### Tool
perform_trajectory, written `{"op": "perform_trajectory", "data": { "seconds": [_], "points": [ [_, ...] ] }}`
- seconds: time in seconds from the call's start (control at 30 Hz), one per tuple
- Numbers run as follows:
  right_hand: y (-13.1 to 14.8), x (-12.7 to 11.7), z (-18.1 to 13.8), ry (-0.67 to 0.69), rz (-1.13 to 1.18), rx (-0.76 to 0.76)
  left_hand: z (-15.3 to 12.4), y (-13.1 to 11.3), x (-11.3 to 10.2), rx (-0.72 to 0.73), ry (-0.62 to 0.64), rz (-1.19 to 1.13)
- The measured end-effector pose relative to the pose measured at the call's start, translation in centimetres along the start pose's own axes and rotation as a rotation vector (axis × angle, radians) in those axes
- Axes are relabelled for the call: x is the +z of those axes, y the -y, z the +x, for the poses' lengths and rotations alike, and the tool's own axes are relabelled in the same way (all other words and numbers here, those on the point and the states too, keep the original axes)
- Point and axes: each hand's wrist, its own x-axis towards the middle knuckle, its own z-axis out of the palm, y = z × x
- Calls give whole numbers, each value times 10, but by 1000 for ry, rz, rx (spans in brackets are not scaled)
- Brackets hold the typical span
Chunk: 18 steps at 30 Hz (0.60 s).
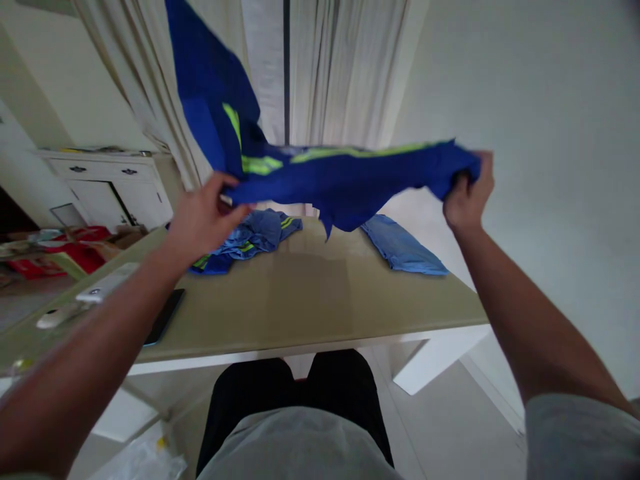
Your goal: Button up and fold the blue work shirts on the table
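Observation:
A blue garment [360,177] with bright yellow-green stripes is stretched in the air over the table. My left hand [207,210] pinches its edge at the left, and my right hand [469,190] is closed around the opposite end. One part of the cloth flares upward above my left hand, slightly blurred. Below, on the table, lies a crumpled heap of blue clothing [257,233] with similar stripes, partly behind my left hand and forearm. To the right rests a folded light blue garment [403,245]. What kind of garment I hold cannot be made out.
The table [310,300] has a beige top and white legs. Near its left side are a dark flat device [165,317], partly behind my forearm, and a white object [107,283]. A white cabinet [115,183], curtains [345,73] and a plain wall stand around it.

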Motion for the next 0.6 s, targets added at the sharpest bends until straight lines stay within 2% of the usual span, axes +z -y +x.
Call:
{"op": "perform_trajectory", "data": {
  "seconds": [0.03,0.1,0.17,0.23,0.33,0.47,0.53,0.6],
  "points": [
    [-5,-4,-32,-16,-24,-6,-31,3,14,-33,120,79],
    [-16,-10,-94,260,-33,-24,-88,8,47,-64,329,180],
    [-29,-14,-152,518,-122,20,-135,11,81,-110,485,140],
    [-40,-19,-204,680,-225,70,-175,11,106,-123,564,70],
    [-52,-33,-266,825,-274,105,-221,8,122,-141,552,-25],
    [-63,-49,-308,872,-285,149,-249,9,119,-123,539,-99],
    [-61,-52,-311,877,-300,185,-250,13,116,-105,558,-99],
    [-51,-51,-307,874,-306,207,-248,19,115,-29,561,-104]
  ]
}}
